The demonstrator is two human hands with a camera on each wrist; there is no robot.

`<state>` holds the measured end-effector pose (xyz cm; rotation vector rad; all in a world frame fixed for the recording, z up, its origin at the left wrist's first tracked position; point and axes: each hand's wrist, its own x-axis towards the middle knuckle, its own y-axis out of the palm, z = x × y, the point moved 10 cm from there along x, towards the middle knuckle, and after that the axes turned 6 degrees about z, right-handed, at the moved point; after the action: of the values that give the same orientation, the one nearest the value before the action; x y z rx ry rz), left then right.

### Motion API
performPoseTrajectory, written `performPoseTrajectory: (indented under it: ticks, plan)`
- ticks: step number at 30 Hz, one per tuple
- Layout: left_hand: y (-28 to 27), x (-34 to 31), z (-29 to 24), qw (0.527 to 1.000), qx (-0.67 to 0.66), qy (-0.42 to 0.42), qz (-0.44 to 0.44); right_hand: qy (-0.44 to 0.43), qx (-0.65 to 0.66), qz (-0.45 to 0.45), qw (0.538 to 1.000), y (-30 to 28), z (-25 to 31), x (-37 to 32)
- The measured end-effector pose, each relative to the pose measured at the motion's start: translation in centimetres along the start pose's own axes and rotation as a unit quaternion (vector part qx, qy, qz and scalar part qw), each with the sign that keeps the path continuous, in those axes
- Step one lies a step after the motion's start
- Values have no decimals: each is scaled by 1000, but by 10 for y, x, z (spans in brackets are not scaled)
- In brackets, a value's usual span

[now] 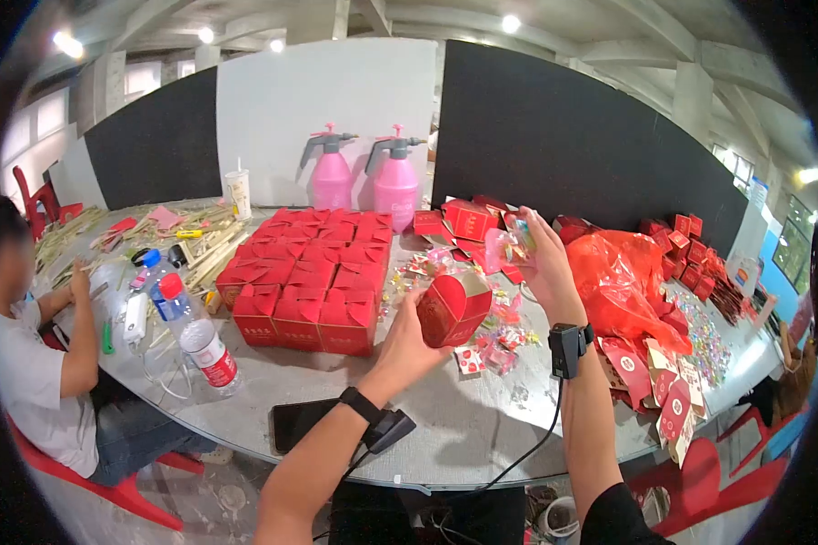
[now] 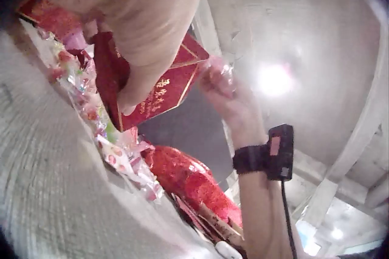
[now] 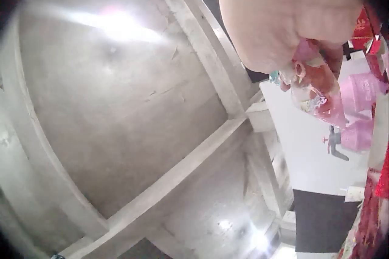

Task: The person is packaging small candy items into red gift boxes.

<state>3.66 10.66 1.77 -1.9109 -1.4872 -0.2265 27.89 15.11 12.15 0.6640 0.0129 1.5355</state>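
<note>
Two hands are up over the table (image 1: 482,427), and the red box (image 1: 453,309) sits between them and the tabletop. It is lifted clear of the surface and tilted, in front of the person and just right of centre. The left hand (image 1: 407,341) grips it from below, fingers curled round the side and the thumb pressed on a printed face, as the left wrist view shows. The top flaps look parted, though the head view is too small to be sure.

The right hand (image 1: 545,263) is raised higher, above and a little beyond the box and apart from it. Its fingertips pinch a clear candy packet (image 1: 511,243) of pink and red sweets.

My read is that this is the filling step, with the box held ready and the sweets not yet in. Getting them in calls for bringing the packet down over the mouth. The left hand would keep the opening turned up and the flaps out of the way.

More loose packets (image 1: 500,341) lie under the box. A block of closed boxes (image 1: 309,272) stands to the left, with two pink spray bottles (image 1: 395,182) behind it. A red plastic bag (image 1: 618,282) and flat box blanks (image 1: 663,381) lie to the right. A water bottle (image 1: 200,341) and a phone (image 1: 295,422) are near the edge, and another person (image 1: 36,363) sits at far left.
</note>
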Motion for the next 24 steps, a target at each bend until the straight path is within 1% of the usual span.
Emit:
performPoseTrajectory:
  ticks: [1, 2, 3, 4, 5, 6, 7, 8, 9, 10, 12, 13, 15, 16, 17, 18, 19, 21, 22, 24]
  plan:
    - [1, -1, -1, 1000, -4, -1, 7, 4, 1, 2, 1000, 11, 6, -6]
    - [5, 0, -5, 999, -3, 17, 27, 3, 0, -5, 1000, 8, 7, -6]
    - [9, 0, -10, 998, -3, 37, 48, 2, -9, 56, 998, 17, 10, -4]
    - [12, 0, -12, 998, -6, 39, 55, 1, -19, 117, 993, 39, 16, -10]
    - [12, 0, -15, 997, 7, 49, 51, 5, -64, 108, 992, 47, 17, -21]
    - [12, 0, -18, 997, 22, 59, 46, 2, -65, 103, 993, 52, 19, -25]
    - [15, 2, -11, 996, -39, 65, 41, 2, -154, 136, 979, 63, 18, -29]
    - [17, 2, -8, 996, -38, 67, 43, 4, -241, 168, 956, 71, 15, -31]
    - [14, 3, -7, 997, -47, 58, 36, -25, -293, 203, 934, 75, 15, -32]
    - [11, 3, -5, 997, -56, 49, 28, -26, -291, 202, 935, 73, 13, -31]
    - [10, 4, -6, 997, -45, 64, 26, -62, -390, 204, 896, 79, 17, -32]
    - [10, 4, -8, 996, -36, 78, 23, -62, -390, 204, 896, 82, 21, -36]
    - [12, 3, -7, 996, -38, 80, 24, 9, -436, 199, 878, 83, 17, -42]
    - [13, 3, -8, 996, -40, 81, 25, 9, -436, 197, 878, 81, 16, -43]
    - [14, 3, -8, 996, -40, 81, 26, -23, -429, 239, 871, 89, 16, -46]
    - [14, 3, -8, 997, -42, 55, 39, -55, -420, 281, 861, 100, 18, -51]
    - [16, 3, -7, 997, -45, 29, 52, -55, -420, 281, 861, 102, 21, -53]
    - [15, 2, -9, 997, -43, 26, 55, 16, -458, 319, 830, 105, 11, -62]
    - [15, 2, -9, 997, -42, 24, 59, 16, -457, 319, 830, 106, 10, -62]
    - [18, 2, -10, 996, -50, 21, 69, 3, -529, 338, 778, 110, 2, -66]
